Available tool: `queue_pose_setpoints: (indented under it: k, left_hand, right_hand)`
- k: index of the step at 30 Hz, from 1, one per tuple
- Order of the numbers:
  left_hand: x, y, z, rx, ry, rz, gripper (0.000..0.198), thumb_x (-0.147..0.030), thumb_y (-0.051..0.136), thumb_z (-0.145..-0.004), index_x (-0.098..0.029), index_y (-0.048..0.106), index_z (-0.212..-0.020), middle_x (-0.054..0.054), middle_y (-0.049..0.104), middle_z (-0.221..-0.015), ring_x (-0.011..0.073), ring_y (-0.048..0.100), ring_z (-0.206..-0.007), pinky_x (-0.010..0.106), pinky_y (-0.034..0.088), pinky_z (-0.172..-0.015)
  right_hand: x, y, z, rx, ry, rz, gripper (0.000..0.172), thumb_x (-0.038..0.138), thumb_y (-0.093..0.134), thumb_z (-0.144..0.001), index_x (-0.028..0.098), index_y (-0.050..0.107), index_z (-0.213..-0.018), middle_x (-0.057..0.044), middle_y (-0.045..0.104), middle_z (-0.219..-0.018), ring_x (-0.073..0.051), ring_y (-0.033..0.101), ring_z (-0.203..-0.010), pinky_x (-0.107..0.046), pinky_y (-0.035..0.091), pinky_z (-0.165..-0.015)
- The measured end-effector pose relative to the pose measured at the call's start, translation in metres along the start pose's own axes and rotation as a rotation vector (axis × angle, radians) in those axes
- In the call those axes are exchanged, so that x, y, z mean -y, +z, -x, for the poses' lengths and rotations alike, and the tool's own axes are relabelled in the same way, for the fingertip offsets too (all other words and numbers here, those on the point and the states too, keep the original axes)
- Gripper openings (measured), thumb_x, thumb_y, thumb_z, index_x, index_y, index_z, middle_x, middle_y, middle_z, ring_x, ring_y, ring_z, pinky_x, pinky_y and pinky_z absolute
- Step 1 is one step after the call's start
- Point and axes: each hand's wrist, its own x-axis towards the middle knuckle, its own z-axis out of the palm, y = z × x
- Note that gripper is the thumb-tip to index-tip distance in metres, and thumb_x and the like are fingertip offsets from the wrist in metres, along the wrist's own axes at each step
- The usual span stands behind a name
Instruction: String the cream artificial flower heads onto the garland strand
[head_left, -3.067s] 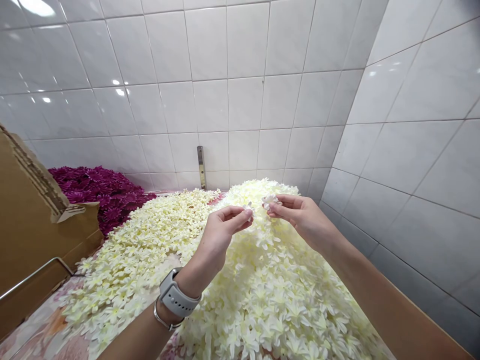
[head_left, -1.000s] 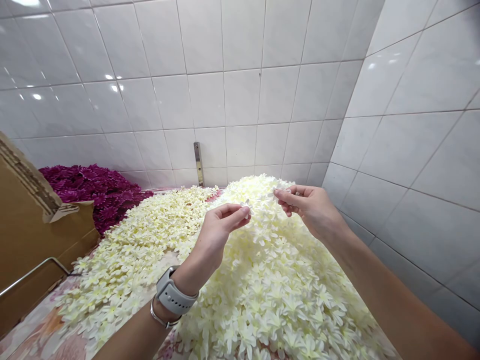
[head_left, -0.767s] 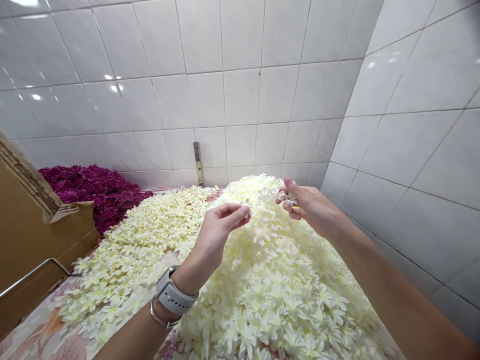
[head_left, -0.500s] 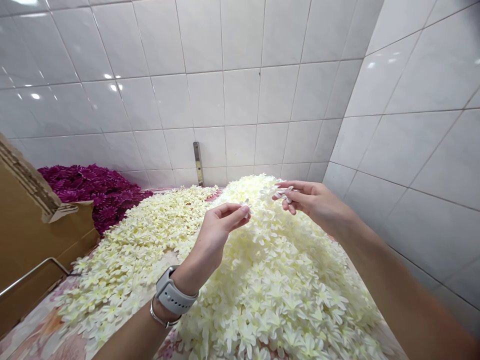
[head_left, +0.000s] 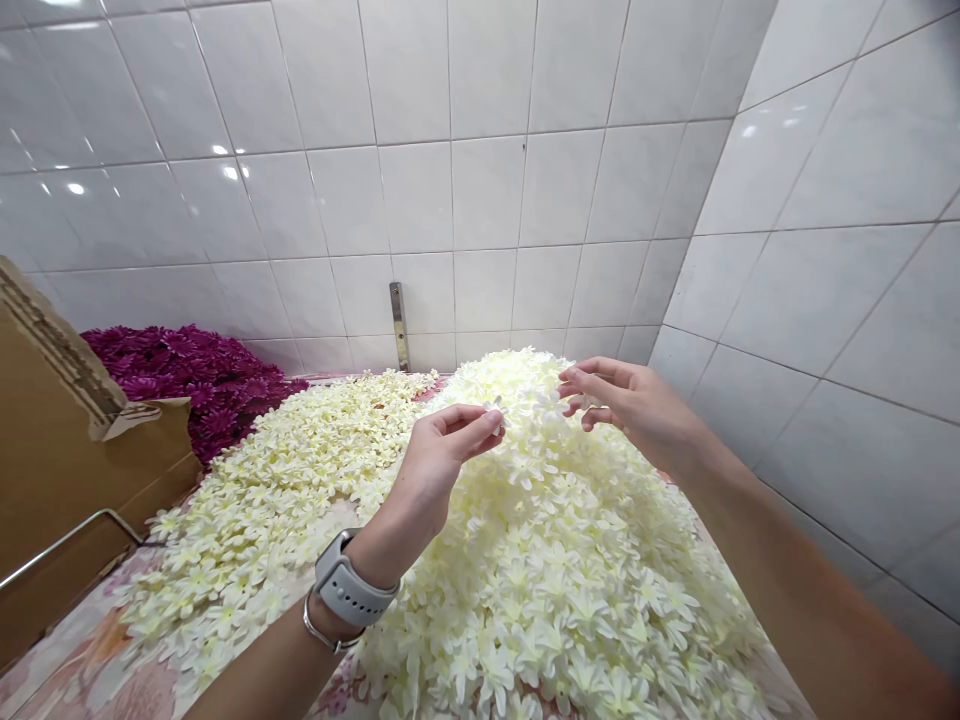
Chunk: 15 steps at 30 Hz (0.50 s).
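Between the thumb and fingers of my left hand, a small white artificial flower is pinched, its petals poking out at the fingertips. My right hand is a short way to the right, above the far side of a large heap of white flowers. Its fingers are curled, thumb close to the index finger, and a white bit of a flower shows partly among them; the rest is hidden. Pale yellow-green centres mark the heaped flowers. The two hands do not touch.
A flatter spread of smaller cream flowers lies to the left. Behind it is a pile of purple flowers. At the left edge stands a cardboard box with a bent metal rod. White tiled walls close off the back and right.
My right hand has turned slightly, with its fingers curling in, so the flower at its fingertips is now mostly hidden. My left hand keeps its pinch, almost unmoved.
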Motion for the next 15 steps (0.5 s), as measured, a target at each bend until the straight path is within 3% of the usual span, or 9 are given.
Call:
queue_pose_setpoints:
  k: [6,10,15]
  left_hand:
    - [-0.001,-0.001,0.001,0.016,0.009,-0.015,0.017,-0.028,0.075,-0.063,-0.013,0.067,-0.064,0.001,0.062,-0.068,0.0123,0.059,-0.071,0.031,0.046,-0.086]
    - [0.000,-0.001,0.001,0.019,0.009,-0.020,0.017,-0.028,0.074,-0.064,-0.013,0.067,-0.064,0.001,0.062,-0.068,0.0125,0.059,-0.072,0.031,0.046,-0.085]
    - [0.001,-0.001,0.001,0.015,0.012,-0.005,0.017,-0.028,0.074,-0.064,-0.013,0.067,-0.064,0.001,0.062,-0.068,0.0120,0.059,-0.071,0.030,0.046,-0.084]
  right_hand:
    - [-0.001,-0.003,0.002,0.038,-0.018,0.324,0.039,0.050,0.068,-0.066,0.022,0.062,-0.093,-0.005,0.063,-0.105,-0.022,0.058,-0.090,-0.033,0.043,-0.076]
    - [0.000,-0.006,0.003,0.001,-0.058,0.543,0.035,0.054,0.059,-0.073,0.025,0.063,-0.092,-0.003,0.061,-0.111,-0.027,0.054,-0.102,-0.037,0.042,-0.079]
    - [0.001,-0.011,0.004,0.080,-0.109,0.635,0.035,0.055,0.058,-0.073,0.025,0.064,-0.090,-0.003,0.062,-0.107,-0.026,0.055,-0.099,-0.036,0.043,-0.079]
